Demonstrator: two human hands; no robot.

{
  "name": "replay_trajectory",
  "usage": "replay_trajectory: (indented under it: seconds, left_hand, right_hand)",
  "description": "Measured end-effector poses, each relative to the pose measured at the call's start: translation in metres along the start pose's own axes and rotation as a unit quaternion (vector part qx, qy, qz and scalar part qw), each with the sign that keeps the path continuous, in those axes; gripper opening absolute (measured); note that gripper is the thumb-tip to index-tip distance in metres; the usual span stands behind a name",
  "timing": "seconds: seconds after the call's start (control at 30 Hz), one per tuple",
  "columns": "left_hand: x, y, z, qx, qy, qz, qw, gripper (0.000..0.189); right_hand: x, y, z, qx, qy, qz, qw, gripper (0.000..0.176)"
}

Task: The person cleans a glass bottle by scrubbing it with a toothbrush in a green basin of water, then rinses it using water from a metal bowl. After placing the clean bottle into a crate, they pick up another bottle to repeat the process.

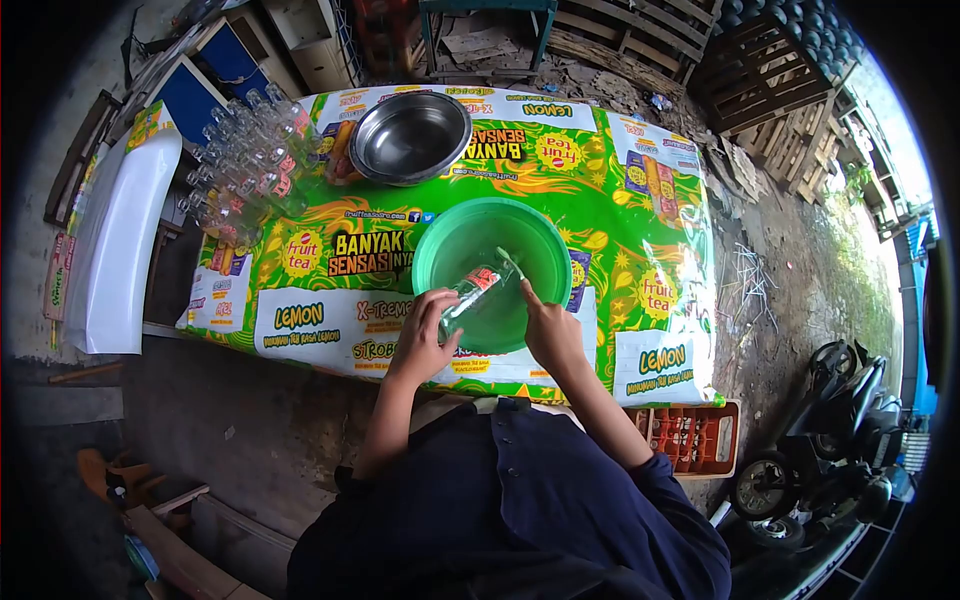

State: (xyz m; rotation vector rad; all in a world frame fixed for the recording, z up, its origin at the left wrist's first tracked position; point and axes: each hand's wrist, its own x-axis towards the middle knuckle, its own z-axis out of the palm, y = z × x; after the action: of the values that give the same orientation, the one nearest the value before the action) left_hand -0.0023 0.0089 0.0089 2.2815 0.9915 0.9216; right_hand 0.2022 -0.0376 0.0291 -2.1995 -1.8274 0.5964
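Over the green plastic basin (pixel 549 232), a glass bottle (pixel 480 285) is clasped slantwise by the left hand (pixel 422 335), apparently so its far end is offered to the slender tool (pixel 511 264) gripped by the right hand (pixel 550 332).

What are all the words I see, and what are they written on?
"fruit tea": yellow badges on the tablecloth.
"BANYAK SENSASI...": tablecloth, running up to the green tub.
"LEMON": white panels on the tablecloth.
"X-TREME": tablecloth, beside the left hand.
"STROB...": tablecloth, partly hidden by the left hand.
Too small or blurred to read: the tablecloth's small print, the red lettering on the held bottle, and the printing on the grouped bottles.
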Motion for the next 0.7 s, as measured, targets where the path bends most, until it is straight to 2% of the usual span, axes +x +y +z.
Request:
replay_trajectory:
  seconds: [0.1,0.17,0.2,0.27,0.33,0.4,0.43,0.53,0.57,0.63,0.7]
  left_hand:
    - [0.000,0.011,-0.003,-0.001,0.019,-0.020,1.000,0.047]
    - [0.001,0.019,0.000,-0.008,0.059,-0.041,0.997,0.048]
    - [0.001,0.017,0.000,-0.002,0.044,-0.043,0.998,0.048]
    - [-0.002,0.011,0.002,0.009,0.014,-0.049,0.999,0.048]
    - [0.000,0.008,-0.004,0.020,-0.035,-0.028,0.999,0.048]
    - [0.004,0.004,-0.008,0.049,-0.066,0.012,0.997,0.051]
    - [0.004,0.007,-0.008,0.044,-0.030,0.009,0.999,0.054]
    - [0.003,0.014,-0.007,0.037,0.088,-0.022,0.995,0.063]
    - [-0.001,0.010,-0.003,0.032,0.068,-0.055,0.996,0.063]
    - [-0.008,0.003,0.000,0.020,0.029,-0.122,0.992,0.061]
    - [-0.013,0.002,0.004,0.000,0.036,-0.108,0.993,0.056]
  right_hand:
    - [0.009,0.008,0.005,-0.003,0.047,-0.009,0.999,0.044]
    - [-0.011,-0.006,-0.007,0.009,0.038,-0.061,0.997,0.051]
    - [-0.017,-0.010,-0.011,0.014,0.034,-0.086,0.996,0.054]
    - [-0.016,-0.007,-0.008,0.014,0.032,-0.065,0.997,0.047]
    - [-0.008,0.001,-0.003,-0.017,0.013,-0.009,1.000,0.042]
    - [0.007,0.015,0.002,0.002,0.033,0.012,0.999,0.042]
    - [0.011,0.016,-0.001,-0.001,0.030,0.024,0.999,0.042]
    - [-0.008,0.000,-0.008,0.012,0.040,-0.048,0.998,0.042]
    - [-0.017,-0.002,-0.004,0.008,0.071,-0.063,0.995,0.043]
    - [-0.020,-0.001,-0.008,0.001,0.043,-0.041,0.998,0.044]
    - [-0.009,0.013,-0.004,-0.042,0.031,0.007,0.999,0.045]
